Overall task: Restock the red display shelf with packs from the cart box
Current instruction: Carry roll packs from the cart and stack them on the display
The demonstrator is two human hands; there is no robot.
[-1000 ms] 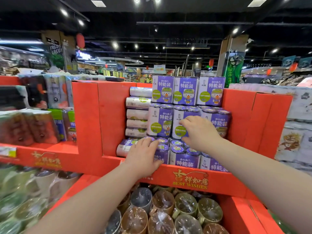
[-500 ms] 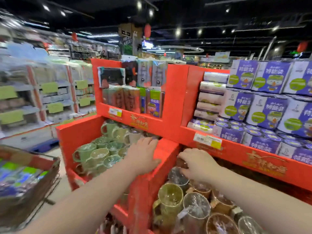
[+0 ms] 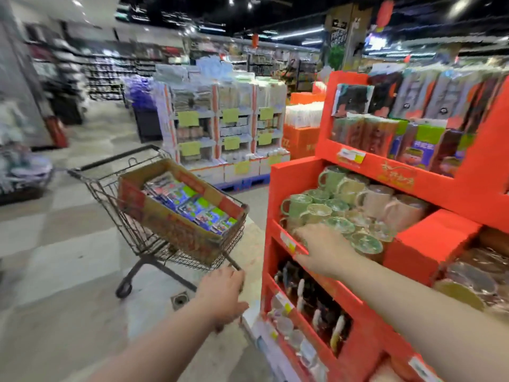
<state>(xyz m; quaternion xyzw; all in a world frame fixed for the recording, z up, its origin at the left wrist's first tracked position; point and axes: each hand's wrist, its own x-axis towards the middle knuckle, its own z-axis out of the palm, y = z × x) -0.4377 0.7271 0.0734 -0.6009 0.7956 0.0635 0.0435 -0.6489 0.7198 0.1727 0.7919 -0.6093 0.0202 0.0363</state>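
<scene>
Packs, blue and green, flat in cardboard cart box

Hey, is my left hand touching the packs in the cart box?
Apart. The head view shows the left hand low by the near corner of the cart, while the packs lie up in the box, its wall between them.

Head cam, fwd-down; cart left, shelf near right.
</scene>
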